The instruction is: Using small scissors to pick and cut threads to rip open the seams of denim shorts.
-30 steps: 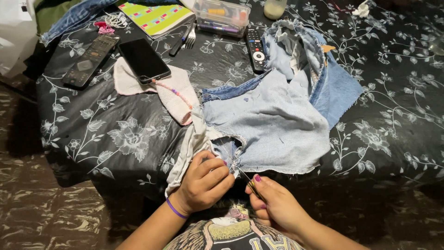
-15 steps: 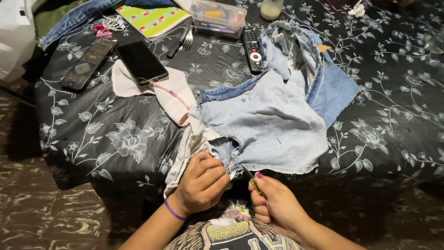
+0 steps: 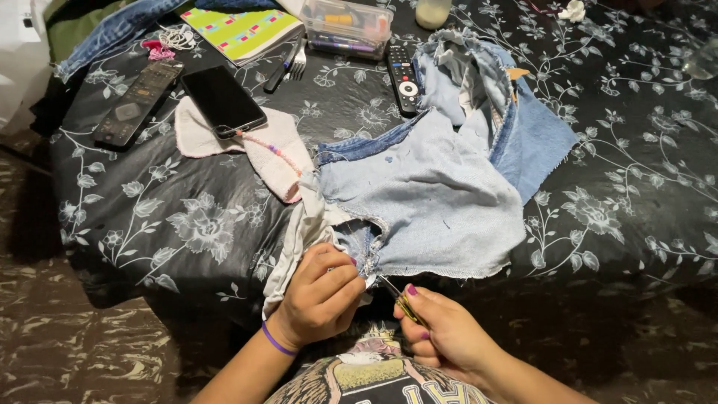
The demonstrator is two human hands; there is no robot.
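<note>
My left hand [image 3: 321,295] still pinches the denim shorts [image 3: 419,202]; my right hand [image 3: 445,333], gripping the seam ripper [image 3: 395,297], has edged closer to the seam.

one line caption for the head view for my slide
Left hand pinches the edge of cut denim shorts while the right hand holds a small pointed tool at the seam.

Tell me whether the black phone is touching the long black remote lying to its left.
Apart. The head view shows a strip of the floral cloth between the black phone and the long black remote.
</note>
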